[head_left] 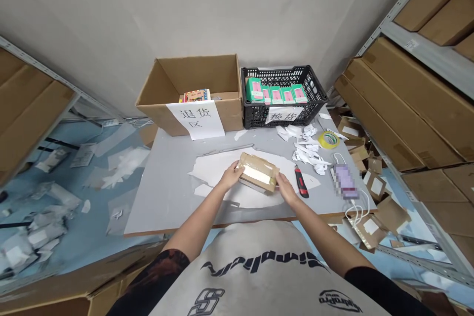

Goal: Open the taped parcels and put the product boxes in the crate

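A small brown cardboard parcel (258, 173), wrapped in clear tape with a white label on top, lies on a white sheet (218, 165) in the middle of the grey table (166, 197). My left hand (232, 174) grips its left end, fingers curled round the edge. My right hand (286, 188) holds its right end in the same way. A red and black utility knife (301, 181) lies just right of my right hand.
At the back stand an open cardboard box (192, 91) with a paper sign and a black crate (283, 96) of green boxes. Torn white paper (309, 150), a yellow tape roll (328, 139) and a phone (345, 181) lie at right. Shelves with cartons flank both sides.
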`<state>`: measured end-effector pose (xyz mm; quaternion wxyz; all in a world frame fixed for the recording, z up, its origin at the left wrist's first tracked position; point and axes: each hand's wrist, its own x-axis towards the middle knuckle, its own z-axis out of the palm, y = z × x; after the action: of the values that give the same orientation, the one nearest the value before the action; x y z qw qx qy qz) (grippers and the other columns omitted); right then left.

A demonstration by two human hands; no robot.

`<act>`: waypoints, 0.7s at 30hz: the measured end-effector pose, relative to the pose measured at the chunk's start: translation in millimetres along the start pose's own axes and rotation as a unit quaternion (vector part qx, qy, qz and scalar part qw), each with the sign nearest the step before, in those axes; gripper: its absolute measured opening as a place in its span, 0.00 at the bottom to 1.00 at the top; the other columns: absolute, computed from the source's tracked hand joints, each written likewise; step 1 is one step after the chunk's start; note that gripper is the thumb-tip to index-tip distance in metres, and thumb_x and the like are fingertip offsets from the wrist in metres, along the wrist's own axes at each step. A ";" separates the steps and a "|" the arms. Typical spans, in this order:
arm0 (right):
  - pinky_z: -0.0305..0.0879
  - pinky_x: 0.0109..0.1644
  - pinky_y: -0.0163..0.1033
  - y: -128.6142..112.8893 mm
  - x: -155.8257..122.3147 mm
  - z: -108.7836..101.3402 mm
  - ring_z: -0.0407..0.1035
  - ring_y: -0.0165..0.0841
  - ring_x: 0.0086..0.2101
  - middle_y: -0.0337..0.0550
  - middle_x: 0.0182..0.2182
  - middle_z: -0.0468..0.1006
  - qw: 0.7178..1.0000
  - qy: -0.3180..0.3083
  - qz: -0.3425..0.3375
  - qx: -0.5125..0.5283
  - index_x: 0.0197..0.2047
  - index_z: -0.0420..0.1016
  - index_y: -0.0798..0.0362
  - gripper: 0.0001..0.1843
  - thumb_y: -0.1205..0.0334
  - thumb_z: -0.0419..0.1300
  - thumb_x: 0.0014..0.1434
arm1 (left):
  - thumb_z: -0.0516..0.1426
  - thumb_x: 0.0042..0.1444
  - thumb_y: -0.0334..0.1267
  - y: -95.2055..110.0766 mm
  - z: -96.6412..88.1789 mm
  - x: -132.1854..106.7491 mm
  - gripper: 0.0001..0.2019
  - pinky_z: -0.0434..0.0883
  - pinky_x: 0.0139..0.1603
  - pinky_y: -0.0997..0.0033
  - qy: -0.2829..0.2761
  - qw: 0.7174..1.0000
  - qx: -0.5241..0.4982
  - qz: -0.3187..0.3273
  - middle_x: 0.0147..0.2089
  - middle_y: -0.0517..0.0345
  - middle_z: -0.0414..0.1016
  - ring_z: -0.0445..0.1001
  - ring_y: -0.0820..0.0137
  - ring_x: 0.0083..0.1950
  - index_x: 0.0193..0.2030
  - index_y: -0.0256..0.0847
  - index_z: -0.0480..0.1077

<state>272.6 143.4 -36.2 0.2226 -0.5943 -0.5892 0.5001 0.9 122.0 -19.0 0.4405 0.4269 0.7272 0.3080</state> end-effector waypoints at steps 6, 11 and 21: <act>0.67 0.54 0.43 -34.2 23.0 23.5 0.73 0.37 0.47 0.45 0.50 0.76 0.999 -0.038 0.000 0.031 0.63 0.65 0.50 0.32 0.50 0.57 0.56 | 0.54 0.56 0.60 -15.2 -21.1 -21.8 0.29 0.68 0.55 0.57 0.065 0.996 -0.014 -0.062 0.53 0.47 0.76 0.75 0.56 0.52 0.59 0.46 0.66; 0.67 0.52 0.42 -47.0 25.9 19.9 0.73 0.37 0.46 0.45 0.46 0.77 0.991 -0.077 0.011 0.111 0.55 0.71 0.51 0.29 0.49 0.62 0.52 | 0.55 0.56 0.53 -22.2 -31.1 -25.1 0.23 0.70 0.52 0.58 0.054 0.989 -0.103 -0.089 0.52 0.47 0.76 0.76 0.59 0.50 0.54 0.44 0.66; 0.69 0.51 0.45 -13.8 12.8 12.4 0.74 0.37 0.45 0.45 0.45 0.79 0.995 -0.073 0.042 0.044 0.63 0.63 0.50 0.32 0.47 0.57 0.58 | 0.55 0.56 0.55 -46.3 -1.9 -43.2 0.22 0.73 0.47 0.62 0.024 0.984 -0.158 -0.083 0.51 0.48 0.74 0.76 0.63 0.49 0.52 0.42 0.64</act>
<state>252.8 154.1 -33.7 0.1835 -0.5698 -0.5562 0.5765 -6.2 62.7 -40.1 0.5089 0.2825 0.7125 0.3919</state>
